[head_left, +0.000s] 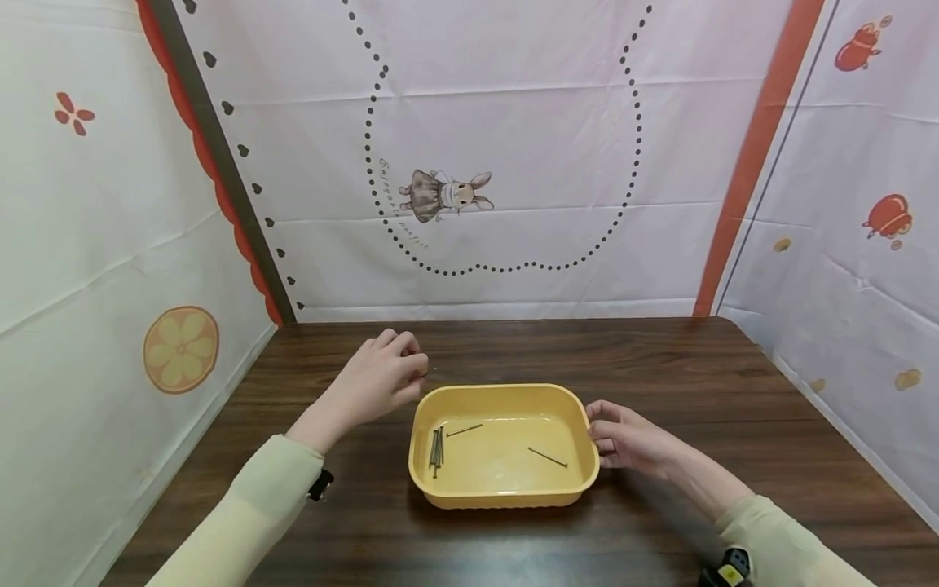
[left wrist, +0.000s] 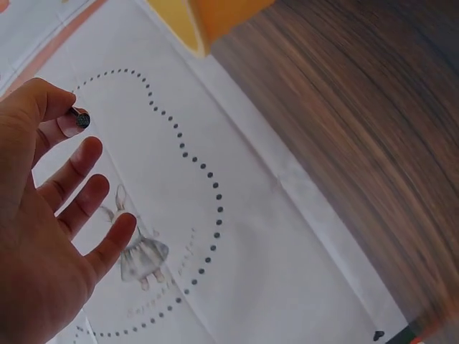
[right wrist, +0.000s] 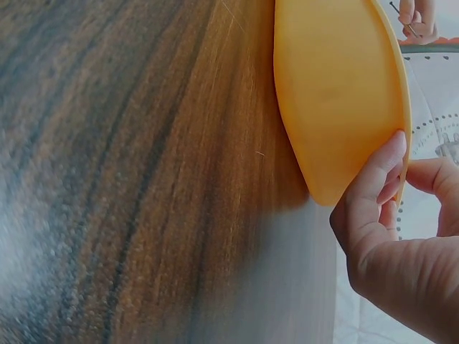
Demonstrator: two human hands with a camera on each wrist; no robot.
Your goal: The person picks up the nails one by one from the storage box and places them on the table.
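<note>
My left hand is raised beside the back left corner of the yellow tray. Between its thumb and index finger it pinches a dark nail, whose head faces the left wrist view; the other fingers are loosely spread. At the tray's right end, my right hand grips the rim, thumb on one side and fingers on the outer wall. Inside the tray, several nails lie bunched at the left end. One single nail rests near them, and another nail lies toward the right.
The tray stands on a dark wood-grain table. A white printed cloth hangs behind the table and along both sides. Each wrist wears a dark strap, with a small device on the right one.
</note>
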